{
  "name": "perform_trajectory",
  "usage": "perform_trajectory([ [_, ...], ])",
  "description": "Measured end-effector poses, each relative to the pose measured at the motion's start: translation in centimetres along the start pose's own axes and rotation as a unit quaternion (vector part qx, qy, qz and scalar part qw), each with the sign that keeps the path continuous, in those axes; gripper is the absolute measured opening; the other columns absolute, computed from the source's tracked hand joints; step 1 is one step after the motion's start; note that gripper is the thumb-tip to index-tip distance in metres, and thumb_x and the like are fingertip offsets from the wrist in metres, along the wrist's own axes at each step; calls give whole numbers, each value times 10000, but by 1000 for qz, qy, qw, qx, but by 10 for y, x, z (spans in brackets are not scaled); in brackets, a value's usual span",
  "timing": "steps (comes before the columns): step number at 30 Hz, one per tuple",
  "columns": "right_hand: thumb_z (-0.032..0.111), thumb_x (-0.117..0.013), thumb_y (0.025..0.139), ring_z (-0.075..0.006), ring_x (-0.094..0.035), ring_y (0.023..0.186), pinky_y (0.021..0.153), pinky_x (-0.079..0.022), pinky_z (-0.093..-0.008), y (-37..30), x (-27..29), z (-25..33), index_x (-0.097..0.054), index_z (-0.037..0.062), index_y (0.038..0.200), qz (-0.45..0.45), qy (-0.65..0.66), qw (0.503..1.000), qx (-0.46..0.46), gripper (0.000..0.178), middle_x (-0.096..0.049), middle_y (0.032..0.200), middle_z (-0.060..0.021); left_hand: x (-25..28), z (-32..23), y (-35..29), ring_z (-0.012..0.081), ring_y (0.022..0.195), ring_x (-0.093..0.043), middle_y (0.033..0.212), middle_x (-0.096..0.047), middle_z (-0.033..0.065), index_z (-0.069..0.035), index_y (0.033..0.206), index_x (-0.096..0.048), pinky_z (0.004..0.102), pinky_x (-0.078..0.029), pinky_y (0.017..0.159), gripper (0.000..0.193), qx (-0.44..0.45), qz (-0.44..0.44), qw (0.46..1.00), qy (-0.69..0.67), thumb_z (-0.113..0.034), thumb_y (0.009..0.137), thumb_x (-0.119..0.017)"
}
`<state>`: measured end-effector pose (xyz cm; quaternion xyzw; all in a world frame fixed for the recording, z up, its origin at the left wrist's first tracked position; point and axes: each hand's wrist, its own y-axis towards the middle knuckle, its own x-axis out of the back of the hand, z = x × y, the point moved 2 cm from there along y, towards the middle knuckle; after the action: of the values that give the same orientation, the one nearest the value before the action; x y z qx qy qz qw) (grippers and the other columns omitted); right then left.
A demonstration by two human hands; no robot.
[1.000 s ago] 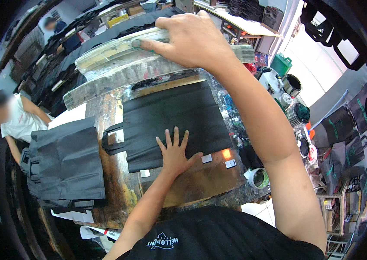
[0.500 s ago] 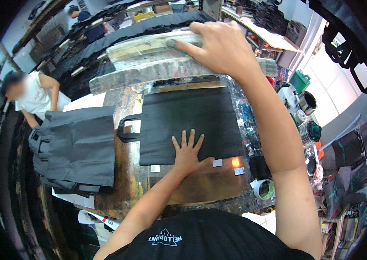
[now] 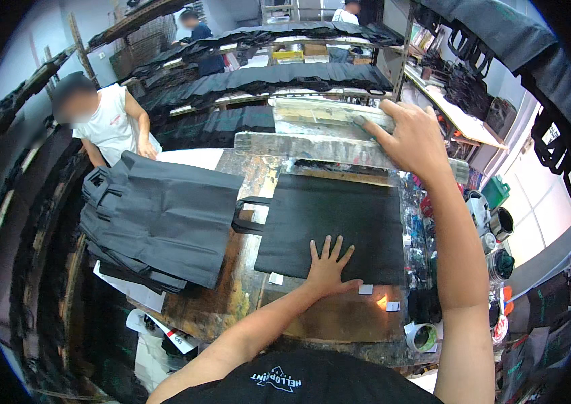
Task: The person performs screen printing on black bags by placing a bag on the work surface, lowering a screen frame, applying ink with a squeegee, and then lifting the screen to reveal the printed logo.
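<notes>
My left hand lies flat with fingers spread on the lower part of a black fabric bag. The bag rests smooth on a stained work board, its loop handle sticking out to the left. Beyond the bag, my right hand grips the right part of a raised, paint-marked wooden frame. My thumb is on the frame's near side; the other fingertips are partly hidden. Small white tabs sit along the bag's near edge.
Left of the board is a pile of black bags, with a person in a white sleeveless top behind it. Paint tins and a white tub line the right side. Racks of black bags fill the back.
My view has swung, so the board, bag and both hands appear farther right and lower. The left hand still presses on the bag, and the right still grips the frame.
</notes>
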<state>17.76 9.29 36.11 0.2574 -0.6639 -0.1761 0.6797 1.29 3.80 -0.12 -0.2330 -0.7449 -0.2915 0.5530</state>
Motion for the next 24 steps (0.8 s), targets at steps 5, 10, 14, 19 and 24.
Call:
perform_trajectory([
  [5,571,-630,982,-384,-677,1132,1059,-429,-561,-3,-3,-5,-711,46,1143,-15,12,1000,-2,555,-745,1094,-205,-4,-5,0,522,1594,-164,1718,-243,293,-137,1660,-386,813,-17,1184,1117,-6,-32,999,-3,-918,864,-448],
  [10,545,-644,972,-393,-676,1120,1050,-430,-558,-2,-3,-4,-712,38,1118,-10,9,1000,-2,532,-738,1077,-215,2,-6,-1,524,1593,-162,1710,-257,297,-110,1661,-373,810,-10,1188,1122,-2,-45,999,-15,-908,876,-446],
  [14,542,-645,970,-398,-674,1114,1046,-434,-545,-3,-7,-7,-713,37,1112,-30,14,999,10,529,-734,1061,-217,23,-11,-2,492,1605,-164,1720,-254,275,-106,1676,-328,760,-21,1227,1138,16,-40,999,-8,-893,872,-495],
  [19,550,-636,974,-385,-674,1089,1017,-442,-531,-13,-5,-5,-714,37,1102,-45,9,999,25,534,-725,1011,-203,82,20,-14,445,1597,-237,1686,-317,293,-20,1627,-395,667,-133,1268,1124,107,-90,953,-267,-850,885,-554],
  [24,562,-634,974,-368,-677,1027,998,-439,-527,-24,-4,-1,-717,39,1080,-50,11,998,27,540,-716,965,-187,109,68,-38,504,1567,-263,1665,-324,332,29,1601,-409,633,-215,1262,1095,204,-104,948,-220,-742,877,-695],
])
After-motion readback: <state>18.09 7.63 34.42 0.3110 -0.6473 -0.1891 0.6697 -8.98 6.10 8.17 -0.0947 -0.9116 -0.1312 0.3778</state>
